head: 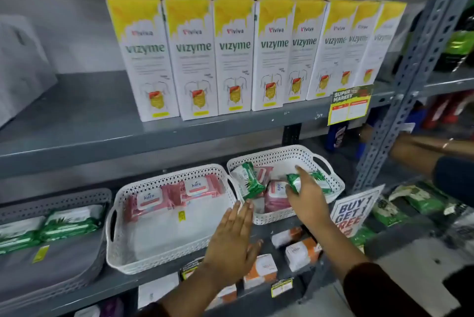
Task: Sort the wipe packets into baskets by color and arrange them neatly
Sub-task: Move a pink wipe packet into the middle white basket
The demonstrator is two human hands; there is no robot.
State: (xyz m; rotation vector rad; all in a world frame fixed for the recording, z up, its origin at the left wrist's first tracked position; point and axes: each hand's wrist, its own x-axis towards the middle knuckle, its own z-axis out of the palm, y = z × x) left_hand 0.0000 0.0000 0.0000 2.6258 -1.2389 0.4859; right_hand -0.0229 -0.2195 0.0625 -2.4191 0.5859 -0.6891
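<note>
Three baskets stand on the grey shelf. The grey basket (77,278) at left holds two green wipe packets (69,223). The middle white basket (164,263) holds two pink packets (174,195) along its back. The right white basket (282,155) holds mixed pink packets (275,197) and green ones (250,182). My right hand (305,195) reaches into the right basket and is shut on a green packet (295,182). My left hand (234,237) hovers flat, fingers apart, over the gap between the two white baskets, holding nothing.
Tall yellow-and-white boxes (230,55) line the shelf above. Orange-and-white packets (300,252) lie on the shelf below the baskets. A "Buy 1 Get 1" sign (354,210) stands at right, green packs (420,201) beyond it. Another person's arm (431,152) reaches past the metal upright (402,96).
</note>
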